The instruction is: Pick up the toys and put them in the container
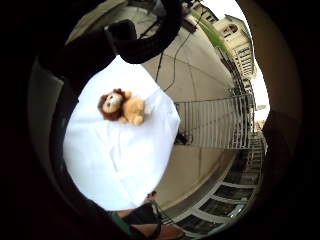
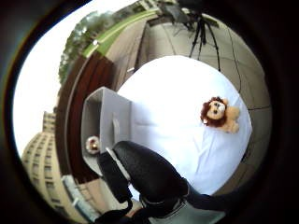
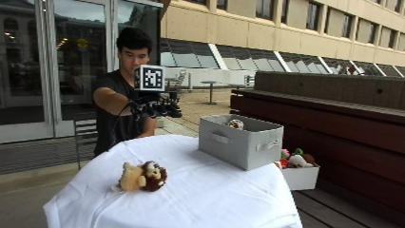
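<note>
A lion plush (image 3: 144,176) with a brown mane lies on its side on the white tablecloth (image 3: 208,199), near the table's front left. It also shows in the palm views, lion plush (image 1: 122,106) and lion plush (image 2: 219,114). The grey fabric container (image 3: 240,141) stands at the table's right, with a small round toy (image 3: 235,124) inside it. The container (image 2: 110,121) and that toy (image 2: 92,144) show in the thumb side view too. My gloved right hand (image 3: 155,107) hangs in the air above the table's far edge, left of the container, fingers loosely curled and holding nothing.
A white box (image 3: 301,176) with several toys sits on the dark wooden bench (image 3: 354,118) just right of the table. A metal chair (image 3: 85,137) stands behind the table at the left. A tripod (image 2: 203,28) stands on the paving beyond the table.
</note>
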Motion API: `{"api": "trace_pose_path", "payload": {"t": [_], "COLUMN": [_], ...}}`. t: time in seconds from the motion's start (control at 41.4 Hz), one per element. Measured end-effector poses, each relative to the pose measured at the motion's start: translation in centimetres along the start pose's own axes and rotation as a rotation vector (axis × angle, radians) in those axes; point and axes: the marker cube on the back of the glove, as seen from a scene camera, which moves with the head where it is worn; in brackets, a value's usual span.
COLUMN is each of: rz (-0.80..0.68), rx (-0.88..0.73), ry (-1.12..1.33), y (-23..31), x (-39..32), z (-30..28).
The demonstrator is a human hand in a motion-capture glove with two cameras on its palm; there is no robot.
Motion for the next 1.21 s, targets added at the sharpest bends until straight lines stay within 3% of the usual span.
{"api": "trace_pose_path", "payload": {"t": [0.507,0.676,0.869,1.014,1.208], "rz": [0.079,0.125,0.115,0.190,0.177], "rx": [-0.135,-0.156,-0.049,0.020,-0.145], "ry": [-0.028,-0.049,0.021,0.075,0.024], "y": [-0.5,-0.2,0.4,-0.7,1.2], "x": [5.6,6.3,5.8,5.6,5.7], "z": [17.4,19.2,19.7,19.1,17.3]}}
